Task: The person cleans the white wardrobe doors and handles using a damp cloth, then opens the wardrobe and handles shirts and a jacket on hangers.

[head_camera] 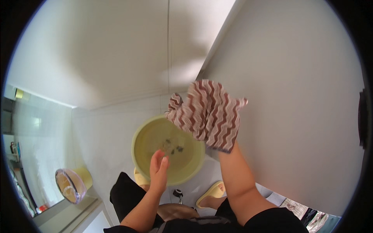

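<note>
A brown-and-pink zigzag-striped cloth point(215, 116) covers my right hand, hiding its fingers; only the wrist and forearm point(236, 174) show below the hem. The cloth bunches in folds, one end sticking out to the left and a corner pointing right. It is raised beside the grey wall, and its lower left part overlaps the basin's rim in view. My left hand point(158, 171) hovers over the near side of a yellow-green basin point(133, 151), empty, with thumb and fingers loosely apart. Clear liquid appears to fill the basin. Dark shapes point(179, 149) show within; whether printed or loose is unclear.
Grey panels point(297, 102) rise close on the right, with a pale wall point(122, 52) ahead. On the left stands a yellow bin point(86, 177) with a plastic liner, near a raised ledge point(84, 214). A black-and-chrome fitting point(177, 192) and my yellow slipper point(208, 195) are near the basin.
</note>
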`<state>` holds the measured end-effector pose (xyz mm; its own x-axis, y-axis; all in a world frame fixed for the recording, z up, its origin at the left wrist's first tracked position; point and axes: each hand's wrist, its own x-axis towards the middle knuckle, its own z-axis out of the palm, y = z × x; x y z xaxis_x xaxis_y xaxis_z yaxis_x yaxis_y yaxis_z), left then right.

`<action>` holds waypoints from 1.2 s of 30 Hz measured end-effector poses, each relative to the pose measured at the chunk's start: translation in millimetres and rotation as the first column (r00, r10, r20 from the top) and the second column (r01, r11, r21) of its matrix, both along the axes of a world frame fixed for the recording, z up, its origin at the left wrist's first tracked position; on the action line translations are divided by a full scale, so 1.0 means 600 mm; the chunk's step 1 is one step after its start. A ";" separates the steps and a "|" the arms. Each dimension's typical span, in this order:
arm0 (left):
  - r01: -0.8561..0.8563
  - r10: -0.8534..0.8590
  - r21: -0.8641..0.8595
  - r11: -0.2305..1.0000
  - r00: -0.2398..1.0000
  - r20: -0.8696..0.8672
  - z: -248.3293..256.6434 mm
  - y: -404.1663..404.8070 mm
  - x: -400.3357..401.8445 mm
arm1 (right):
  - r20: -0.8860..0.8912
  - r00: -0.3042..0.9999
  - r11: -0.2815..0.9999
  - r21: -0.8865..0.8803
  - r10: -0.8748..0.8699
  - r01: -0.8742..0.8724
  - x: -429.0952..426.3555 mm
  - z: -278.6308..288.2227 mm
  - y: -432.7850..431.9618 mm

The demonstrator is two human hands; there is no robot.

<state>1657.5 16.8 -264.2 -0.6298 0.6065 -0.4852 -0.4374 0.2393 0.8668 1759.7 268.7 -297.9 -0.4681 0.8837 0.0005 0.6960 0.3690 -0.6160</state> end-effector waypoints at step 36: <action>0.939 -0.475 0.225 0.259 0.327 -0.817 0.968 0.145 0.323 | -0.561 0.700 0.380 0.590 -0.443 0.713 0.464 1.040 -0.140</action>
<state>1851.4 103.7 316.6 0.3131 0.8641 0.3940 0.1724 -0.4597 0.8712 2037.8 184.8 326.1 0.3026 0.5425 0.7837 0.7798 0.3319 -0.5309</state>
